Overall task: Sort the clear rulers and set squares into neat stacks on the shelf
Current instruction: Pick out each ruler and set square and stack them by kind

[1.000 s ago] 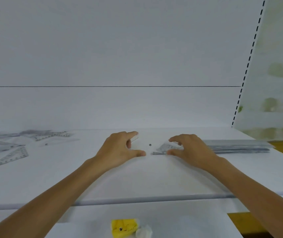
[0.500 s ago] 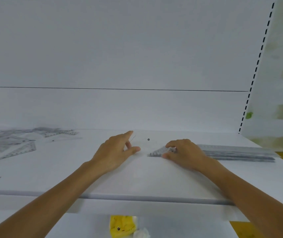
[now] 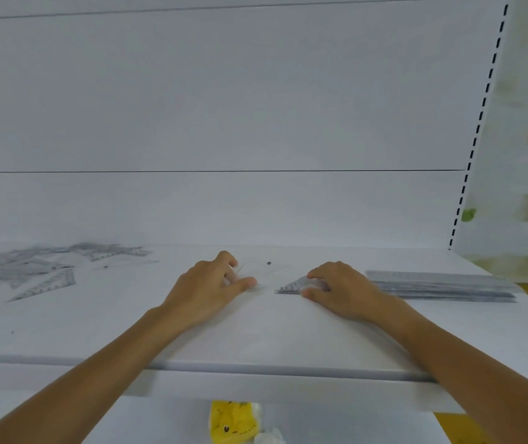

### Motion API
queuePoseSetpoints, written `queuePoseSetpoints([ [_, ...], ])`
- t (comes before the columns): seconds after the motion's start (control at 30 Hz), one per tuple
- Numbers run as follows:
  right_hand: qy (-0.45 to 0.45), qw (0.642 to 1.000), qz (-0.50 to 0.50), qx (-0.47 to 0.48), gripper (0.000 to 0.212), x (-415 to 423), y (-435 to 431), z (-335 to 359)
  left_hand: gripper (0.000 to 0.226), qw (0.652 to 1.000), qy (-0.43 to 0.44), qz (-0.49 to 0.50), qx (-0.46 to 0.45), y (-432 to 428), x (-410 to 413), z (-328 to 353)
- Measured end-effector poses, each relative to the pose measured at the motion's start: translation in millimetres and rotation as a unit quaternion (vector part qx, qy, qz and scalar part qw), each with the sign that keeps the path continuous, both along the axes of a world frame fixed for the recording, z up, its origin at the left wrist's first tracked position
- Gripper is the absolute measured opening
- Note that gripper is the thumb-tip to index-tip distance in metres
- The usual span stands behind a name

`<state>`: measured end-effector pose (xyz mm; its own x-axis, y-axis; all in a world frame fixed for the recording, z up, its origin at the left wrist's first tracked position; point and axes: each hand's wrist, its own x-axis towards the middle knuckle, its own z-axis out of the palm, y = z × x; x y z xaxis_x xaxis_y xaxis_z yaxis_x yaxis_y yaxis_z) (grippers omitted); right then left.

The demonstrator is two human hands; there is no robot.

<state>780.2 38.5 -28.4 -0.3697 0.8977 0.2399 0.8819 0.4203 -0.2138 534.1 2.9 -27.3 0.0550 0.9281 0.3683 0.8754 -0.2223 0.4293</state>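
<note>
Both forearms were stretched forward over the front edge of the white shelf (image 3: 288, 341), palms turned down; the left hand (image 3: 206, 288) was laid near the middle of the shelf with the fingers loosely curled and the thumb pushed out to the right, its tip pressed on the surface; a faint clear edge was glimpsed beside the fingers, but whether anything was gripped could not be told. The right hand (image 3: 341, 291) was set a little to the right, apart from the left; its fingers were curved over and its thumb tucked against a small stack of clear set squares (image 3: 291, 286), which was held down flat, one pointed corner left showing toward the left hand. One long, tidy stack of clear rulers (image 3: 442, 285) was seen lying just beyond the right wrist, along the shelf's right end; one loose, overlapping heap of rulers and set squares (image 3: 38, 270) was spread at the far left, well apart from both hands; its pieces were too blurred to be counted. One small dark dot (image 3: 269, 263) was marked on the shelf between the hands; one yellow packet (image 3: 232, 421) was seen on the level below.
</note>
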Motion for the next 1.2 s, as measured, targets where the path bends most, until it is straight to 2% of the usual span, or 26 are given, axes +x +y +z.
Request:
queuePoseSetpoints([
  [0.13,0.004,0.997,0.015,0.073,0.036,8,-22,-2,0.038,1.000,-0.022,-0.012,0.005,3,12,6],
  [0.2,0.010,0.995,0.013,0.099,0.034,13,-41,-7,0.039,0.998,-0.010,-0.020,0.060,8,26,8],
  [0.3,0.041,0.995,0.026,0.085,0.029,21,-70,-18,0.043,0.993,0.007,-0.023,0.120,17,50,10],
  [0.4,0.064,0.994,0.043,0.083,0.030,23,-82,-23,0.047,0.996,0.015,-0.029,0.083,30,69,5],
  [0.53,0.057,0.992,0.043,0.104,0.029,23,-82,-23,0.049,0.999,-0.017,-0.050,-0.002,45,83,5],
  [0.63,0.065,0.991,0.050,0.102,0.028,25,-82,-24,0.050,0.999,-0.003,-0.042,-0.007,50,89,-1],
  [0.8,0.087,0.990,0.058,0.093,0.029,26,-80,-23,0.054,0.995,0.095,-0.032,-0.012,50,92,-7],
  [1.2,0.096,0.987,0.063,0.115,0.026,27,-77,-28,0.047,0.991,0.121,-0.044,-0.026,50,91,-12],
])
